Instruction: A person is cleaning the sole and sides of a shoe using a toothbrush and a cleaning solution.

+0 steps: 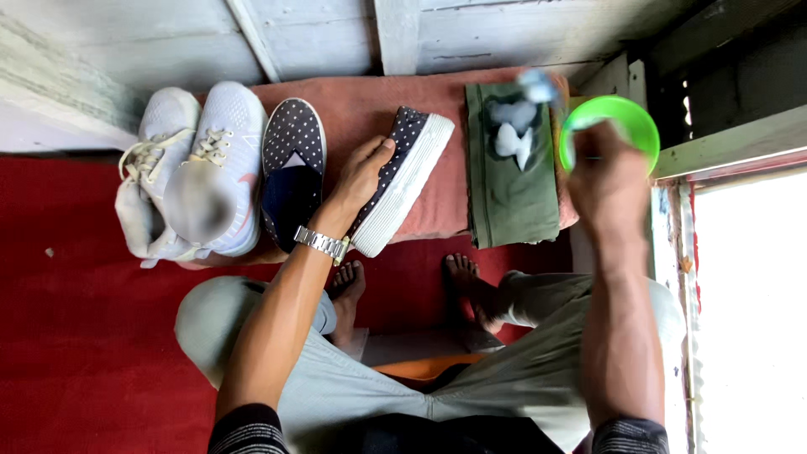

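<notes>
The left hand [363, 172] has its grip closed on the dotted slip-on shoe [403, 181], thumb lying along the dark polka-dot upper and the fingers hidden behind it, so that the shoe stands tilted on its side with the thick white sole turned to the right. A metal wristwatch [322, 243] sits on that wrist. The right hand [607, 172] is blurred by movement; it is over or against the green bowl [629, 118] at the far right, but whether its grip is closed on the bowl cannot be told. The held shoe rests on a reddish mat [441, 202], and its mate, the second dotted shoe [292, 160], lies flat just to the left of the left hand. Further left stands a pair of white lace-up sneakers [197, 168], side by side and touching. Between the two hands lies a folded olive-green cloth [513, 193] with pale crumpled rags [513, 134] on it. Below, the person's bare feet [462, 277] rest on the red carpet [76, 319].
</notes>
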